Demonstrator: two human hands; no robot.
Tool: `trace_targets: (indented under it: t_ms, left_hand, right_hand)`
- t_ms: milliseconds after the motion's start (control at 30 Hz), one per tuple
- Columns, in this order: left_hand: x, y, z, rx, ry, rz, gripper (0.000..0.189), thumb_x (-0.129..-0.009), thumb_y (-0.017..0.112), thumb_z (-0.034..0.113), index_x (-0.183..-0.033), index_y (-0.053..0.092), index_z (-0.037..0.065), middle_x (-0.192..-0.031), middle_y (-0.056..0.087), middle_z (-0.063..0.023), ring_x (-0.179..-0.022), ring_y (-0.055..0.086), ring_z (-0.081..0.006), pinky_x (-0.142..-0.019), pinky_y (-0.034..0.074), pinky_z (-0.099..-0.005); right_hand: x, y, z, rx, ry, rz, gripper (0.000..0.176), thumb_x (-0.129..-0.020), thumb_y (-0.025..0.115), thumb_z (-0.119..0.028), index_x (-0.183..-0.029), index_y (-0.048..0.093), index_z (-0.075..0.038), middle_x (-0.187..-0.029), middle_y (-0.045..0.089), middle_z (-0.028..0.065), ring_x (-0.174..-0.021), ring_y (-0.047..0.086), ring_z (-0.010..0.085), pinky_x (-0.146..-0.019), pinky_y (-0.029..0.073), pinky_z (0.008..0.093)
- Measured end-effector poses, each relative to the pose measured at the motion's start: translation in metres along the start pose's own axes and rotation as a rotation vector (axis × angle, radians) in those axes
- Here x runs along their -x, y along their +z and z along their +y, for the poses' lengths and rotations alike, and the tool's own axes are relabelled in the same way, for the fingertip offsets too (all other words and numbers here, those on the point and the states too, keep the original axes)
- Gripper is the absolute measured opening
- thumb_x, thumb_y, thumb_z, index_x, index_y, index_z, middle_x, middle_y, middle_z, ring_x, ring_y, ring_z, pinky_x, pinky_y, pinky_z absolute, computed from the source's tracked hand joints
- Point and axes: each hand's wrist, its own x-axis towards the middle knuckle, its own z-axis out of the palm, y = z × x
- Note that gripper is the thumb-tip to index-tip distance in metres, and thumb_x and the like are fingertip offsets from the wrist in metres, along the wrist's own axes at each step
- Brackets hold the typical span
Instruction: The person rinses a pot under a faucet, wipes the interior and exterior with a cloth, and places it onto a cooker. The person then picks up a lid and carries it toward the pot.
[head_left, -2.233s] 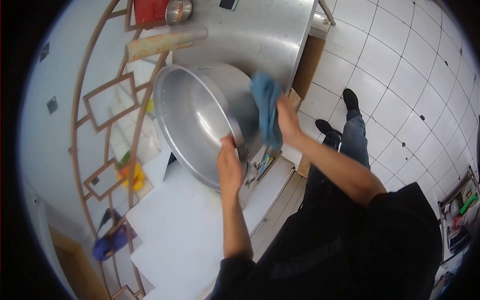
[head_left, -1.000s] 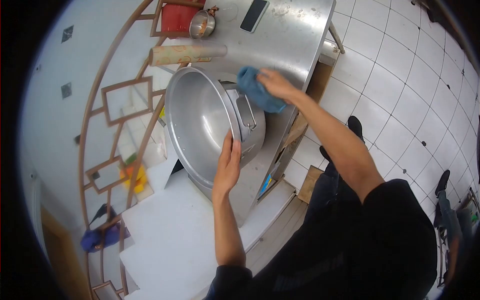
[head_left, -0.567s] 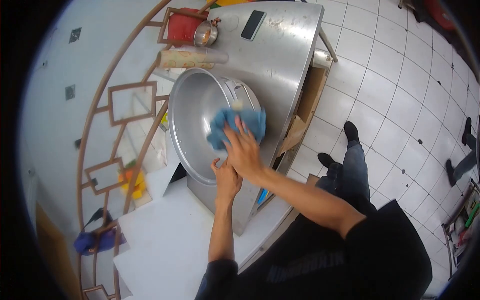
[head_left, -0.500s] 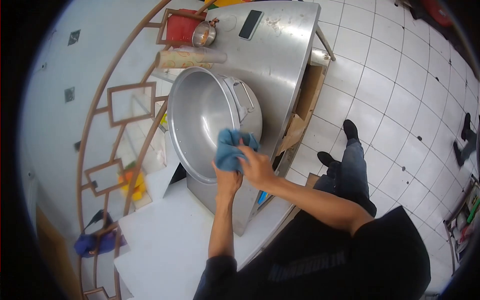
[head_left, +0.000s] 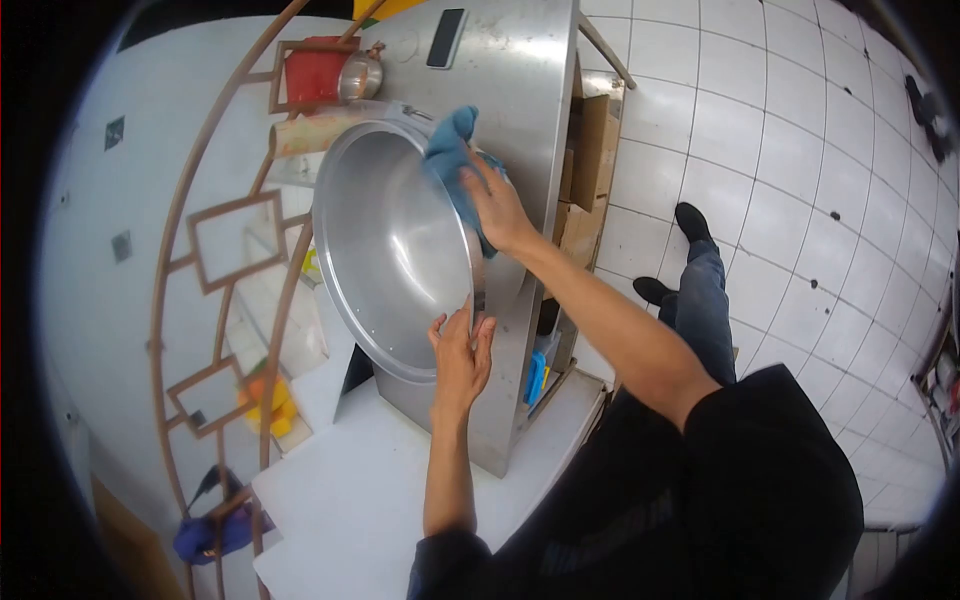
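A large metal pot point(head_left: 385, 240) stands on the steel table, its wide mouth and bare inside facing up toward me. My left hand point(head_left: 461, 360) grips the near rim, thumb and fingers on either side of the edge. In my right hand point(head_left: 497, 212) is a blue cloth point(head_left: 452, 150), pressed against the right side of the pot by the rim. Part of the cloth sticks up past the fingers and is slightly blurred. The cloth and hand hide most of the pot's outer side.
On the steel table point(head_left: 515, 60) lie a phone point(head_left: 447, 38), a small metal bowl point(head_left: 360, 76) and a patterned roll point(head_left: 300, 135). A red container point(head_left: 318, 72) stands behind the bowl. Left runs a brown metal lattice point(head_left: 237, 220). Cardboard boxes point(head_left: 585, 205) sit under the table.
My right hand has carried the cloth up and away along the pot's rim. My left hand has let go of the cloth and taken hold of the near rim. The view has shifted.
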Motion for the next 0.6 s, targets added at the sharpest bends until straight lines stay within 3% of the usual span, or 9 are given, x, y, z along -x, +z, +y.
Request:
trace_targets:
  t_ms: [67, 167, 200, 300, 400, 467, 500, 533, 600]
  left_hand:
    - [-0.003, -0.001, -0.005, 0.063, 0.041, -0.024, 0.045, -0.100, 0.056, 0.024, -0.138, 0.050, -0.001, -0.097, 0.064, -0.0135, -0.092, 0.069, -0.0239, -0.109, 0.025, -0.0492]
    - [-0.009, -0.002, -0.003, 0.105, 0.060, 0.013, 0.038, -0.101, 0.055, 0.021, -0.130, 0.054, -0.003, -0.092, 0.062, -0.0126, -0.089, 0.068, -0.0247, -0.109, 0.026, -0.0488]
    - [-0.013, -0.002, -0.005, 0.101, 0.072, 0.009, 0.038, -0.101, 0.055, 0.021, -0.130, 0.054, -0.003, -0.092, 0.062, -0.0126, -0.089, 0.068, -0.0247, -0.109, 0.026, -0.0488]
    - [-0.008, 0.000, -0.006, 0.078, 0.109, 0.049, 0.031, -0.101, 0.056, 0.021, -0.118, 0.058, -0.004, -0.089, 0.061, -0.0123, -0.081, 0.067, -0.0255, -0.107, 0.028, -0.0477]
    - [-0.012, 0.001, 0.004, 0.136, 0.065, 0.059, 0.024, -0.101, 0.055, 0.020, -0.108, 0.059, -0.003, -0.089, 0.061, -0.0126, -0.082, 0.062, -0.0285, -0.106, 0.031, -0.0453]
    - [-0.014, 0.007, 0.001, 0.179, 0.029, 0.168, 0.024, -0.100, 0.057, 0.020, -0.111, 0.059, -0.001, -0.091, 0.062, -0.0139, -0.089, 0.059, -0.0302, -0.104, 0.033, -0.0429]
    - [-0.018, 0.005, 0.001, 0.179, 0.034, 0.168, 0.024, -0.100, 0.057, 0.020, -0.111, 0.059, -0.001, -0.091, 0.062, -0.0139, -0.089, 0.059, -0.0302, -0.104, 0.033, -0.0429]
    - [-0.020, 0.000, 0.001, 0.157, -0.005, 0.069, 0.028, -0.099, 0.058, 0.021, -0.117, 0.058, 0.000, -0.094, 0.063, -0.0147, -0.091, 0.058, -0.0304, -0.103, 0.033, -0.0418]
    - [-0.019, -0.011, -0.001, 0.132, -0.033, -0.036, 0.032, -0.099, 0.059, 0.023, -0.122, 0.058, 0.001, -0.097, 0.064, -0.0154, -0.094, 0.056, -0.0307, -0.103, 0.033, -0.0408]
  right_hand:
    - [-0.006, 0.003, 0.039, -0.168, 0.548, -0.018, 0.053, -0.101, 0.049, -0.039, -0.132, 0.055, 0.003, -0.133, 0.055, 0.0284, -0.130, 0.049, 0.0402, -0.108, 0.037, 0.0417]
    - [-0.010, 0.011, 0.028, -0.101, 0.375, -0.073, 0.050, -0.101, 0.047, -0.038, -0.131, 0.057, 0.002, -0.127, 0.057, 0.0320, -0.128, 0.049, 0.0431, -0.109, 0.037, 0.0422]
    - [0.005, 0.036, 0.002, 0.042, 0.147, 0.183, 0.049, -0.102, 0.046, -0.037, -0.129, 0.057, 0.002, -0.117, 0.063, 0.0294, -0.114, 0.059, 0.0442, -0.096, 0.047, 0.0463]
    - [0.024, 0.037, 0.031, 0.050, 0.167, 0.188, 0.051, -0.102, 0.044, -0.039, -0.130, 0.054, 0.002, -0.108, 0.066, 0.0283, -0.105, 0.062, 0.0450, -0.087, 0.050, 0.0483]
    - [0.042, 0.009, 0.053, 0.069, 0.424, 0.177, 0.052, -0.102, 0.046, -0.035, -0.139, 0.044, 0.001, -0.095, 0.066, 0.0305, -0.099, 0.062, 0.0476, -0.079, 0.048, 0.0498]
    - [0.114, 0.009, 0.020, 0.163, 0.376, 0.126, 0.052, -0.101, 0.048, -0.029, -0.143, 0.040, 0.001, -0.109, 0.064, 0.0314, -0.107, 0.060, 0.0467, -0.086, 0.048, 0.0473]
    - [0.163, 0.018, 0.031, 0.076, 0.145, 0.141, 0.056, -0.100, 0.049, -0.023, -0.148, 0.034, 0.002, -0.130, 0.055, 0.0313, -0.122, 0.054, 0.0437, -0.101, 0.043, 0.0438]
    - [0.197, 0.013, 0.025, -0.019, 0.192, -0.056, 0.059, -0.100, 0.050, -0.022, -0.150, 0.030, 0.003, -0.145, 0.047, 0.0245, -0.133, 0.048, 0.0354, -0.111, 0.034, 0.0398]
    - [0.216, -0.006, 0.033, -0.181, 0.390, -0.090, 0.060, -0.100, 0.050, -0.024, -0.150, 0.030, 0.002, -0.143, 0.049, 0.0212, -0.132, 0.048, 0.0312, -0.111, 0.034, 0.0379]
